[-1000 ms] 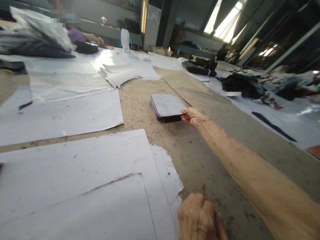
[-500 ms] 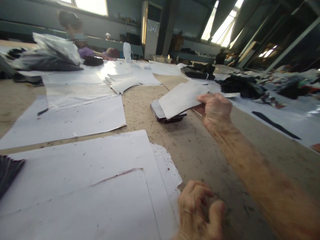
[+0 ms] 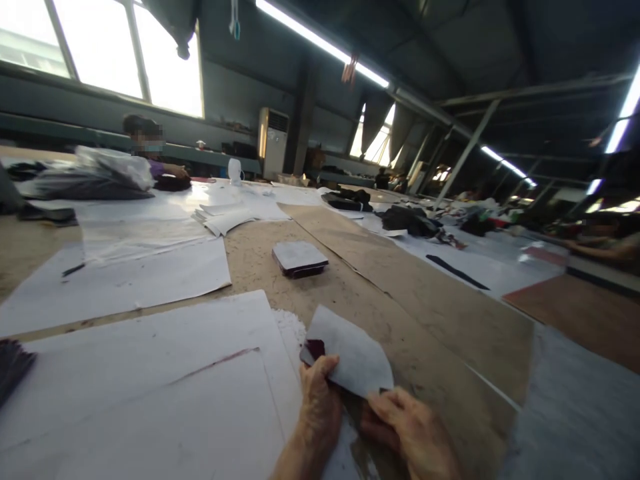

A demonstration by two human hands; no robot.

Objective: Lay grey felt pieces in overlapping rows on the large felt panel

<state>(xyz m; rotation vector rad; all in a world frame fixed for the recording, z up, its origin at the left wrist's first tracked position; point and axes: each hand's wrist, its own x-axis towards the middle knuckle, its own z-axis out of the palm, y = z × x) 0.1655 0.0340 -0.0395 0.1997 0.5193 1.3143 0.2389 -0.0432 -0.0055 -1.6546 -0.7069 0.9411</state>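
Note:
A pale grey cut piece [image 3: 353,353] with a rounded edge is held up low in the view, above the worktable. At its left corner my left hand [image 3: 320,403] pinches it, thumb on top; a dark maroon bit shows beside the thumb. My right hand [image 3: 413,427], slightly blurred, has its fingers closed on the lower right edge. Farther off, a small stack of cut pieces [image 3: 300,257], light grey on top and dark at the sides, lies on the brown table surface [image 3: 250,257].
White paper sheets [image 3: 150,373] cover the left side. Dark layered fabric [image 3: 15,367] sits at the left edge. Beyond are a plastic-covered bundle [image 3: 95,177], white cut sheets [image 3: 223,219] and dark cloth [image 3: 407,220]. A person [image 3: 150,150] is across the table.
My right hand has brought the grey piece away from the stack toward me. My left hand, formerly without it, now grips its left corner. The view has tilted up.

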